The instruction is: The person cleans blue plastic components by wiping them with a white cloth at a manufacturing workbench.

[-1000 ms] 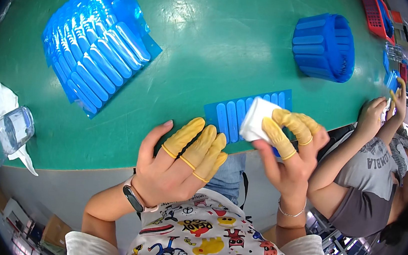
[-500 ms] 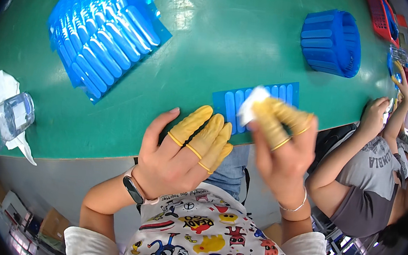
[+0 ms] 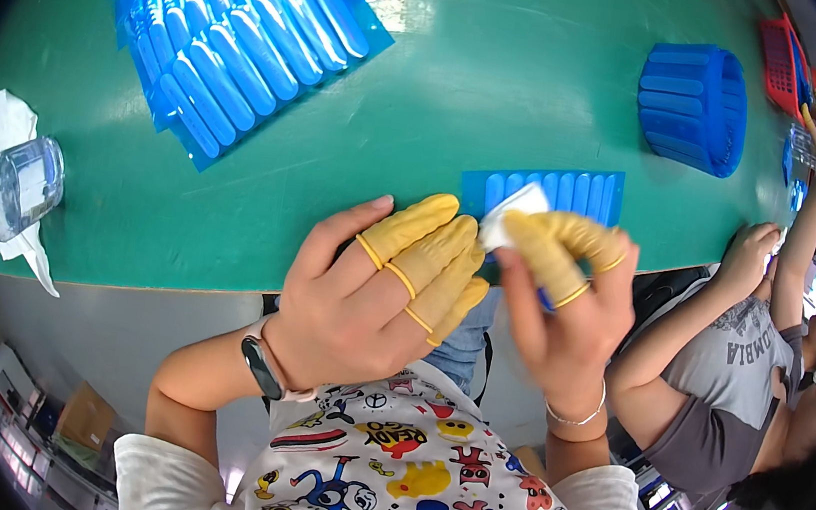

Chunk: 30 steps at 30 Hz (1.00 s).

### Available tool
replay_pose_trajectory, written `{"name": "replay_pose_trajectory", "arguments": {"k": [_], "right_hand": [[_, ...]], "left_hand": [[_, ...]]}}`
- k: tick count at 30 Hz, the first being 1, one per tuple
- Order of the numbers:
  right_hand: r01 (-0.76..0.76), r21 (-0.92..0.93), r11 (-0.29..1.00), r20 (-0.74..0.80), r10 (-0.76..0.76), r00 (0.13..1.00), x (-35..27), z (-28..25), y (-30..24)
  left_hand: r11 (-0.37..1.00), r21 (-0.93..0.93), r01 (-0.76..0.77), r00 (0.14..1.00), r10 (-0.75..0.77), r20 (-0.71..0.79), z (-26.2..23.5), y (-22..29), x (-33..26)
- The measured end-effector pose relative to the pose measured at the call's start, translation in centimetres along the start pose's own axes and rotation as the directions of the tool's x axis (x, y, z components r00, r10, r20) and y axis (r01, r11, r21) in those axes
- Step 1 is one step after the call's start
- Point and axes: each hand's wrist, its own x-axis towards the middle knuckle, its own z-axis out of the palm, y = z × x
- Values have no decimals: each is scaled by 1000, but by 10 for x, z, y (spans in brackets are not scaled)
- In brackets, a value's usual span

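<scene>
A small blue plastic sheet with a row of raised rounded strips lies at the near edge of the green table. My right hand, with yellow finger cots on some fingers, pinches a folded white wipe on the sheet's left part. My left hand rests at the table edge beside the sheet's near left corner. Its cot-covered fingers are stretched out side by side, with nothing seen in them. My right hand and the wipe hide part of the sheet.
A layered stack of blue strip sheets lies at the far left. A blue sheet rolled into a ring stands at the far right. Left, a clear plastic container lies on white tissue. A co-worker sits at right near a red basket.
My right hand has moved the wipe slightly along the small sheet. The view has shifted a little, and the co-worker's arm reaches farther out toward the red basket.
</scene>
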Motion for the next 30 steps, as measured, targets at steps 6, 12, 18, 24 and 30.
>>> {"name": "replay_pose_trajectory", "arguments": {"k": [6, 12, 18, 24, 30], "right_hand": [[-6, -46, 999, -1, 6, 1000, -2, -2, 8], [61, -118, 991, 77, -52, 996, 0, -8, 4], [-133, -162, 978, -40, 128, 991, -1, -14, 23], [-32, -123, 992, 18, 35, 999, 0, -8, 11], [-95, -202, 975, -165, 62, 984, 8, -5, 37]], "left_hand": [[982, -45, 184, 982, -182, 42, -11, -10, 26], [988, 87, 125, 979, -137, 151, -1, -7, 32], [991, 88, 104, 975, -119, 187, -3, -4, 35], [989, 120, 86, 976, -108, 189, 0, -5, 35], [993, 111, 49, 984, -68, 167, 0, -6, 36]]}}
